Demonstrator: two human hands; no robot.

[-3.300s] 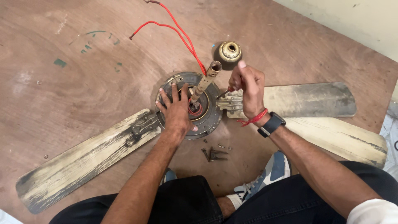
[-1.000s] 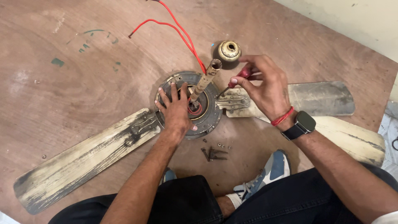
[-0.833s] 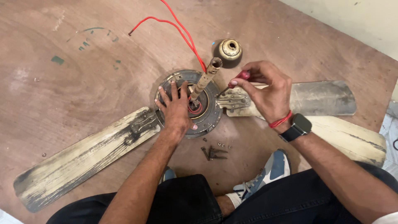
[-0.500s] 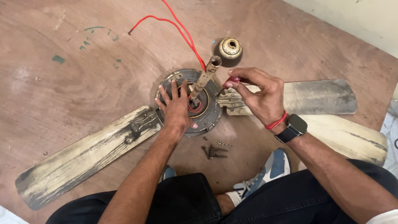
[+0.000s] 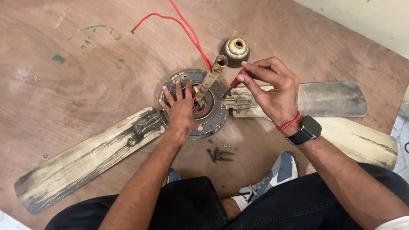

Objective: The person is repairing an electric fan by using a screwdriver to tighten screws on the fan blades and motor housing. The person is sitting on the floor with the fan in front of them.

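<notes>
Your left hand (image 5: 182,111) lies flat, fingers spread, on the fan motor housing (image 5: 196,104), which sits on the wooden floor (image 5: 85,64). Your right hand (image 5: 275,93) pinches a red-handled screwdriver (image 5: 235,81) between fingertips, its tip angled down at the housing beside the upright downrod (image 5: 211,76). Loose screws (image 5: 219,154) lie just below the housing.

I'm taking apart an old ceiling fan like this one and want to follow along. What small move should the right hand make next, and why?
Probably lower the red-handled screwdriver so its tip seats in a screw on the motor housing. The right hand pinches it just above the rim, the left hand lies flat on the housing, and loose screws lie on the floor.
</notes>
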